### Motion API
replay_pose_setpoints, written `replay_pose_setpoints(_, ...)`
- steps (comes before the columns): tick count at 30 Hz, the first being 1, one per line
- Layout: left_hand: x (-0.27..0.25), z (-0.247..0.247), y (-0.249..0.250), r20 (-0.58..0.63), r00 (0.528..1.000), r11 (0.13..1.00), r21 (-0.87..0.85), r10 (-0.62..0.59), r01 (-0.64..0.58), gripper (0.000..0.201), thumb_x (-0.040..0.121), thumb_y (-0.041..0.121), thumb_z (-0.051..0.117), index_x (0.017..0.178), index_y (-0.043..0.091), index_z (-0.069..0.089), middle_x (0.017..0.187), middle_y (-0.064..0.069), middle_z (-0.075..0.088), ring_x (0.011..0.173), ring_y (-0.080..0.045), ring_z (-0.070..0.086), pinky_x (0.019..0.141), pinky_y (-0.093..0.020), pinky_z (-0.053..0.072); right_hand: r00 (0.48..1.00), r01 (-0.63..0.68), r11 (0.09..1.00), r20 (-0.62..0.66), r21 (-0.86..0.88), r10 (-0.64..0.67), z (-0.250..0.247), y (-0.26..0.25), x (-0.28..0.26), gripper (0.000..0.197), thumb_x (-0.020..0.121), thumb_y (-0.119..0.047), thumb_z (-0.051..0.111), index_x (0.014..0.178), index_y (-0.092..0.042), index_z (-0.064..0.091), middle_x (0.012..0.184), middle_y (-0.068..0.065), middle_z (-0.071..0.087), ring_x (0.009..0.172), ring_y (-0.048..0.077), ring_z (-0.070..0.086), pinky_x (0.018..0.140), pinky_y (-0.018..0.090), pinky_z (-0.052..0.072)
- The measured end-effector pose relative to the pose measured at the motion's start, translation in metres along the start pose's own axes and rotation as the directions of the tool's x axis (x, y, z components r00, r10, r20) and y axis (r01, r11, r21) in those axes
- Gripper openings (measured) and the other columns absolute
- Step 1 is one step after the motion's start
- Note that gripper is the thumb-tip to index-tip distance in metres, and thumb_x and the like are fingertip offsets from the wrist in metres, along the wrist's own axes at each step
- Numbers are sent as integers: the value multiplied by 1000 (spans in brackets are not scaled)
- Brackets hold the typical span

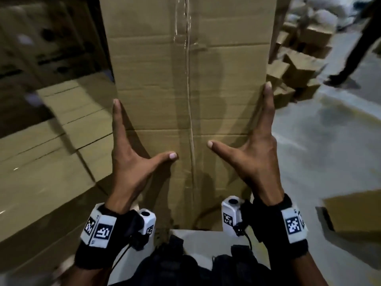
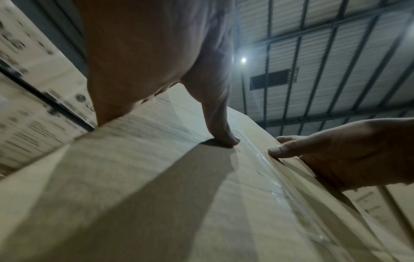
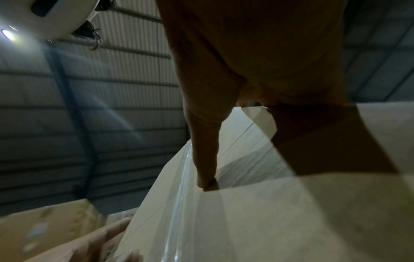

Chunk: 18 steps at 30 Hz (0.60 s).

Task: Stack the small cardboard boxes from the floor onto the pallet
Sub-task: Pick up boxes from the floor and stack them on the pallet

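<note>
I hold a long brown cardboard box (image 1: 185, 79) out in front of me, its taped seam running away from me. My left hand (image 1: 144, 130) presses its left edge, index finger straight along the side and thumb spread across the top. My right hand (image 1: 239, 114) mirrors this on the right edge. In the left wrist view my left thumb (image 2: 230, 140) rests on the box (image 2: 156, 195), and my right hand (image 2: 347, 156) shows beyond the tape. The right wrist view shows my right thumb (image 3: 206, 173) on the box (image 3: 291, 212). My other fingers are hidden.
Stacked brown cartons (image 1: 51, 141) stand to my left, with printed cartons (image 1: 41, 48) behind them. A heap of small boxes (image 1: 296, 67) lies on the grey floor (image 1: 329, 141) at the back right. Another person's legs (image 1: 354, 48) stand there. One box (image 1: 354, 213) lies at my right.
</note>
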<state>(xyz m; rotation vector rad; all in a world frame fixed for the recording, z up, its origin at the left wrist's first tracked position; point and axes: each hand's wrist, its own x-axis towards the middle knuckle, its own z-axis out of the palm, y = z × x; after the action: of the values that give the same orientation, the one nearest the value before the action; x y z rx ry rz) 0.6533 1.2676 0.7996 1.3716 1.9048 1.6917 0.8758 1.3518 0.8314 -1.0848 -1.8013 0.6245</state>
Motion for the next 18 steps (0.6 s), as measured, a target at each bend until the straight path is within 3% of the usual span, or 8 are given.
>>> replay_pose_setpoints(2,-20,-35,7,-96,995,999,24,-36,39,145,53,18,98,163,31,4,170,11,9,154,-1,13,127,-32,18,996,32,998,79,50,-36,16,-22,-7,138,65,-34,95,159,-45,-4,167,-20,17,146,0,32,115,23,34)
replay_pose_setpoints(4,-35,-66,8,-181,983,997,55,-35,46,143,52,22,98,162,32,7,169,15,12,152,3,14,126,-29,19,988,73,993,132,96,-85,35,-40,-12,137,64,-33,96,160,-43,-2,167,-17,19,144,-10,27,114,13,28)
replay_pose_setpoints(6,-53,-101,8,-277,961,993,106,-15,47,141,52,27,97,163,28,9,168,14,15,151,6,13,124,-21,17,968,126,981,200,146,-154,57,-62,-19,136,65,-32,96,161,-42,0,165,-26,14,135,-27,15,108,1,21)
replay_pose_setpoints(9,-77,-147,10,-384,923,984,144,-40,102,141,49,37,94,163,27,11,167,13,18,151,4,15,116,-4,17,933,128,971,308,200,-186,83,-98,-33,136,66,-34,95,158,-50,-4,143,-56,3,124,-38,8,113,18,23)
replay_pose_setpoints(11,-96,-175,11,-447,891,981,127,-76,147,140,50,34,95,163,31,11,162,21,18,147,7,16,108,4,16,905,132,968,373,215,-206,99,-126,-48,137,65,-36,95,155,-56,-7,146,-51,8,135,-21,20,118,37,28)
replay_pose_setpoints(14,-124,-218,9,-525,845,973,121,-105,196,139,53,27,97,162,35,10,161,22,18,145,5,19,109,-1,20,867,136,970,450,204,-216,124,-169,-71,140,63,-38,96,152,-60,-10,166,-13,23,146,21,35,116,52,33)
replay_pose_setpoints(16,-143,-253,5,-567,816,964,136,-113,228,140,54,29,96,162,36,8,166,16,18,147,0,21,116,-19,23,842,151,965,483,217,-240,146,-197,-91,141,62,-37,96,152,-60,-10,168,-6,22,148,25,33,116,51,33)
replay_pose_setpoints(18,-162,-291,0,-605,786,955,139,-128,262,140,54,28,97,162,39,7,166,14,19,145,2,22,116,-27,25,827,172,948,483,269,-287,172,-222,-112,141,62,-37,96,154,-57,-8,169,-10,19,148,16,30,116,43,31)
